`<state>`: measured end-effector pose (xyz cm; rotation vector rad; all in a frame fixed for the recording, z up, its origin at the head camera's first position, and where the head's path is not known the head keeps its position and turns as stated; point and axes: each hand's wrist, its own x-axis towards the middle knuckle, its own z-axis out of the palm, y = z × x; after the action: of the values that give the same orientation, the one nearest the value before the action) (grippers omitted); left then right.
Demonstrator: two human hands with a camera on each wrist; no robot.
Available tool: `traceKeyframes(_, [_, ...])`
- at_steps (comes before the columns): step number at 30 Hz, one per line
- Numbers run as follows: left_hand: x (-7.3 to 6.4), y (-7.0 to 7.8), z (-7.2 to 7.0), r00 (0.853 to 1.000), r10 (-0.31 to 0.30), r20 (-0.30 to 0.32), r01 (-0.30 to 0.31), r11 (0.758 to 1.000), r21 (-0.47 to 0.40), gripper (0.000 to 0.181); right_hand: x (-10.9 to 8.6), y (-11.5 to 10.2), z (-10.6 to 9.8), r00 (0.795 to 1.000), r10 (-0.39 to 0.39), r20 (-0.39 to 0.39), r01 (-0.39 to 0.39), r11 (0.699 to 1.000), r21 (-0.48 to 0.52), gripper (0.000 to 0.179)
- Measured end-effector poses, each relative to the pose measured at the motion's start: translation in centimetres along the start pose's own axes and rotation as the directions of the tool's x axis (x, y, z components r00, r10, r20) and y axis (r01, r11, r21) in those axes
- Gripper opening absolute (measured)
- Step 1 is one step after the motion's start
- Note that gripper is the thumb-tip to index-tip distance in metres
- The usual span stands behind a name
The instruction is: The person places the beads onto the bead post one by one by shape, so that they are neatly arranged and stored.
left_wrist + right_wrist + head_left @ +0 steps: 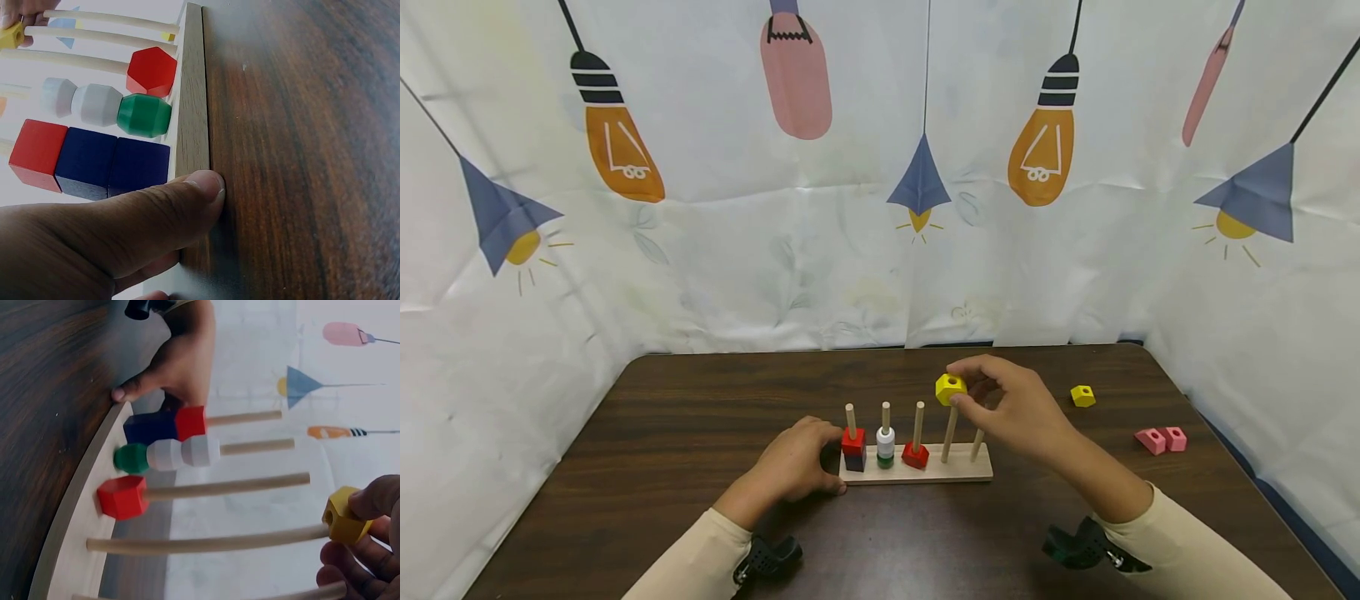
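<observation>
A wooden peg board (pixel 951 472) with several upright pegs stands on the table. My left hand (pixel 797 462) grips its left end, the thumb (pixel 203 187) against the front edge. The leftmost peg carries two dark blue cubes (pixel 112 164) under a red cube (pixel 853 440). Beside it a green bead (pixel 144 115) sits below two white beads (pixel 181 453). One red faceted bead (pixel 122 497) lies at the foot of the middle peg. My right hand (pixel 1011 404) pinches a yellow faceted bead (pixel 347 515) with a hole, right at the tip of the second peg from the right (pixel 206 542).
To the right of the board a loose yellow bead (pixel 1082 396) lies on the brown table (pixel 700 417). Two pink blocks (pixel 1161 440) lie closer to the right edge. A white curtain (pixel 850 250) printed with lamps hangs behind the table.
</observation>
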<state>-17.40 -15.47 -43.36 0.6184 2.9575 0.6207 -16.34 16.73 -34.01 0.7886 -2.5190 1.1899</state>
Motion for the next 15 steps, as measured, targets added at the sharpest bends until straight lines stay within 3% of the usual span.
traceKeyframes(5, [0.0,0.0,0.0,1.0,0.002,-0.001,-0.002,1.0,-0.004,0.063,0.2,-0.2,0.8,1.0,-0.026,-0.012,0.026,1.0,0.016,0.036])
traceKeyframes(15, [-0.1,0.1,0.0,1.0,-0.017,0.002,0.017,1.0,0.004,0.066,0.4,-1.2,2.0,1.0,0.015,-0.018,-0.014,0.999,0.029,0.037])
